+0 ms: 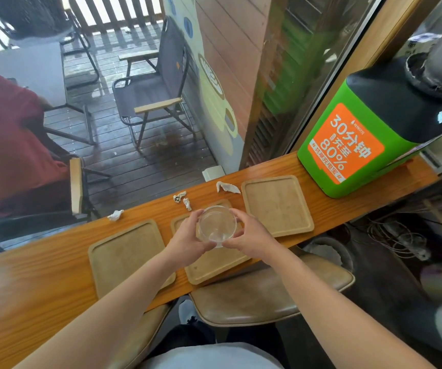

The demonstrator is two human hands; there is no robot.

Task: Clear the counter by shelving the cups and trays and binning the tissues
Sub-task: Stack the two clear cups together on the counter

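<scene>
The long orange-brown wooden surface (28, 283) runs across the view, with a tall green and black box bearing an orange label (347, 145) standing at its right end. Three square pale wooden trays lie on it in a row: the left tray (124, 251), the middle tray (214, 267) and the right tray (278, 206), each apart from its neighbour.

Over the middle tray, the left hand (188, 235) and the right hand (251, 235) wrap a clear, empty round glass cup (216, 225) from either side. The fingers (193, 218) of both hands are curled round its wall and the thumbs nearly meet at the near side. Whether the cup has cleared the tray cannot be told.

Four crumpled white tissues lie along the far edge: the largest tissue (228, 187) just beside the right tray, two small tissues (179, 196) (187, 203) beyond the middle tray, and one tissue (115, 215) beyond the left tray.

The step in hand looks like shelving the cup, an early one, since every tray and tissue is still out. No shelf is in view, so the next move probably calls for carrying the cup level and turning away from the surface
</scene>
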